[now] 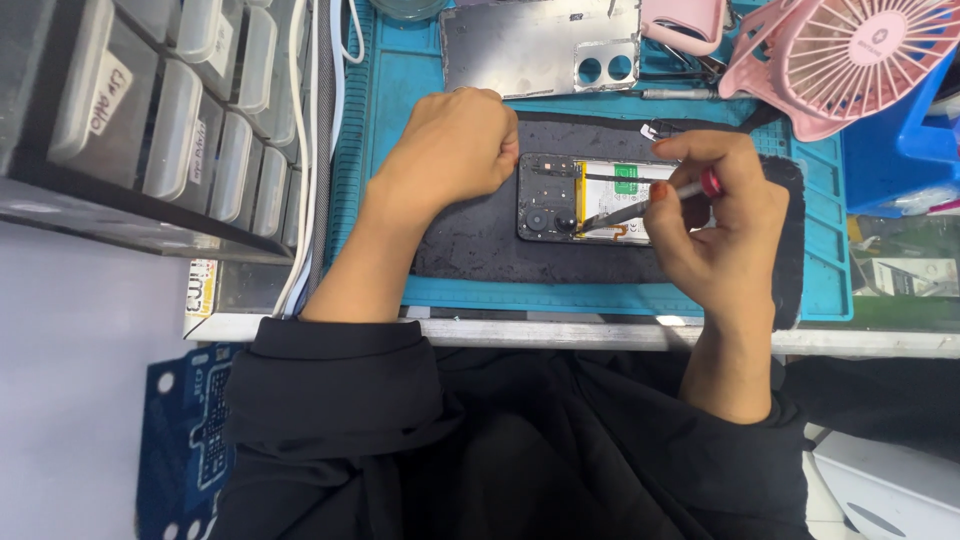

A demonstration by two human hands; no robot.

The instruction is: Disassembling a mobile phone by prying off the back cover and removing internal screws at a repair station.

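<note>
An opened phone lies back-up on a black pad, its camera modules and battery exposed. My left hand rests curled at the phone's left end, fingers touching its edge. My right hand grips a thin screwdriver with a red collar; the tip touches the phone near its lower middle edge. A small loose metal part lies on the pad just above my right hand.
The phone's removed silver back cover lies at the far side of the blue work mat. A pink fan stands at the far right, a drawer cabinet at the left. White cables run along the mat's left edge.
</note>
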